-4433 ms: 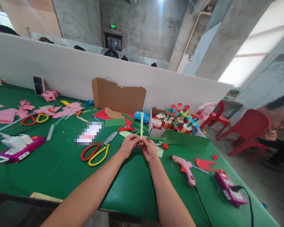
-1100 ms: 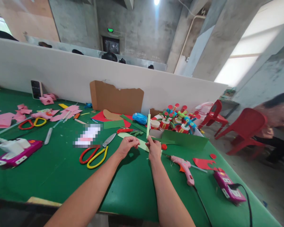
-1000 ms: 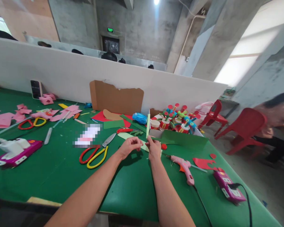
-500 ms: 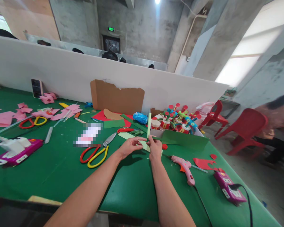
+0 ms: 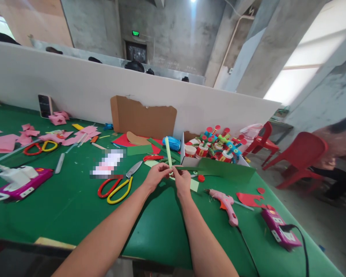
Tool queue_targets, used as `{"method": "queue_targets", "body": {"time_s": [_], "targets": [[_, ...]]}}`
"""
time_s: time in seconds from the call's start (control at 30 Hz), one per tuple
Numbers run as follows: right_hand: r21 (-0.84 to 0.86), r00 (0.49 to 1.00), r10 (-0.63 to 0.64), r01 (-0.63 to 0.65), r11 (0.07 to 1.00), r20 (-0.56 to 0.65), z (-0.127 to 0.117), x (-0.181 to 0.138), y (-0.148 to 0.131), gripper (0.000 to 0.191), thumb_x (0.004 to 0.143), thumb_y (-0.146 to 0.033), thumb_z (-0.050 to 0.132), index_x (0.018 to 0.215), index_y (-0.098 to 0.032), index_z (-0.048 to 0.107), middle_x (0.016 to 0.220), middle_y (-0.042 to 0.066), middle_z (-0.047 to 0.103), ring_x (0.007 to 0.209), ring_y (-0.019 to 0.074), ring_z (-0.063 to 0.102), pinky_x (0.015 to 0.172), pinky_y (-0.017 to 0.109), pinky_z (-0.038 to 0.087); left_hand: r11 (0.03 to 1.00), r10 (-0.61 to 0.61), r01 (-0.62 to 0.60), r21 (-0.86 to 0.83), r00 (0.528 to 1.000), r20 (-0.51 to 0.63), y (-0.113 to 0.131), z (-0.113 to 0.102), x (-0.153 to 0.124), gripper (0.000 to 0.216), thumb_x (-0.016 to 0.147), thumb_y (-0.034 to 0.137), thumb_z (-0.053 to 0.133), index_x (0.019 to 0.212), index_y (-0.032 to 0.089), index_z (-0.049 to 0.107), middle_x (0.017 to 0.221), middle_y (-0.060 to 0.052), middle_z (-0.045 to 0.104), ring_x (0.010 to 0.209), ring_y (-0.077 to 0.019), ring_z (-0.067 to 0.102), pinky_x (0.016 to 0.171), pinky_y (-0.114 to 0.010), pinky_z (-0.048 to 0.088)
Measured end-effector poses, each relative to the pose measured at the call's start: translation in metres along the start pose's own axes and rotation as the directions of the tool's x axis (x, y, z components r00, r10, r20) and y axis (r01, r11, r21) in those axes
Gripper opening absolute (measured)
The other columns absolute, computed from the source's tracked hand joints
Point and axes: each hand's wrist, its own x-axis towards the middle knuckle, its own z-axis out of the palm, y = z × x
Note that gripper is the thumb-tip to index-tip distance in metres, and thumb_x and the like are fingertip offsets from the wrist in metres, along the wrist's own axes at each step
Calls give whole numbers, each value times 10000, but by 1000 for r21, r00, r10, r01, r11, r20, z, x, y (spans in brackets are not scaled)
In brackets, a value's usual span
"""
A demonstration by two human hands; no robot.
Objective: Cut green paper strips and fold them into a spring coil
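Observation:
Over the middle of the table, my left hand [image 5: 158, 176] and my right hand [image 5: 182, 180] meet fingertip to fingertip, both closed in a pinch. Between them is the lower end of a light green paper strip [image 5: 168, 152], which stands up and leans slightly left. A dark green paper strip [image 5: 187, 168] runs out to the right from the same pinch. The exact crossing of the strips is hidden by my fingers. Beneath my hands lies a pale green paper piece [image 5: 194, 185], with a small red round piece [image 5: 201, 178] beside it.
Large scissors [image 5: 128, 177] lie left of my hands. A pink glue gun [image 5: 226, 204] and a purple power strip [image 5: 279, 227] are on the right. Behind stands a white box [image 5: 187, 158] of colourful paper-spring figures [image 5: 219, 142]. Cardboard [image 5: 142, 115] leans against the white partition [image 5: 83, 84].
Both hands have come together, the right one moving left. The light green strip has shifted left and now tilts left, and the dark green strip shows to the right.

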Motion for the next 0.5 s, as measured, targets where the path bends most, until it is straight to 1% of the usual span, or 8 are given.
{"method": "queue_targets", "body": {"time_s": [0.1, 0.23, 0.33, 0.4, 0.5], "targets": [[33, 999, 23, -25, 999, 36, 0, 0, 0, 212, 628, -367, 689, 692, -165, 672, 539, -18, 621, 492, 113, 540, 532, 238, 460, 1000, 2, -1, 11, 999, -47, -2, -1, 1, 360, 545, 450, 778, 651, 146, 618, 584, 19, 593, 527, -95, 500, 542, -229, 395], [146, 989, 103, -118, 982, 106, -3, 3, 0, 223, 567, -349, 718, 687, -171, 658, 551, -27, 615, 503, 103, 530, 582, 255, 488, 999, 28, -30, -12, 992, -122, -2, -3, 3, 361, 531, 465, 769, 634, 153, 620, 565, 20, 583, 527, -99, 495, 543, -230, 396], [220, 978, 175, -197, 955, 118, -4, 5, 2, 236, 523, -352, 735, 644, -177, 632, 562, -28, 612, 497, 97, 521, 572, 257, 490, 999, 17, -21, -29, 992, -122, -1, -2, 2, 357, 524, 465, 764, 628, 156, 616, 574, 17, 589, 528, -100, 497, 547, -233, 403], [239, 969, 215, -238, 941, 120, -4, 6, 5, 246, 501, -355, 745, 608, -177, 613, 535, -30, 593, 488, 100, 519, 553, 256, 482, 999, 14, -17, -28, 994, -112, -1, -1, 1, 349, 527, 457, 762, 625, 155, 616, 573, 18, 590, 525, -97, 497, 546, -232, 402], [253, 968, 225, -247, 935, 115, -3, 6, 7, 261, 485, -354, 761, 600, -180, 603, 501, -38, 568, 474, 104, 511, 541, 261, 475, 1000, 23, -23, -4, 996, -92, -2, -1, 1, 345, 535, 455, 760, 635, 154, 622, 572, 18, 594, 523, -97, 497, 541, -231, 399]]}}
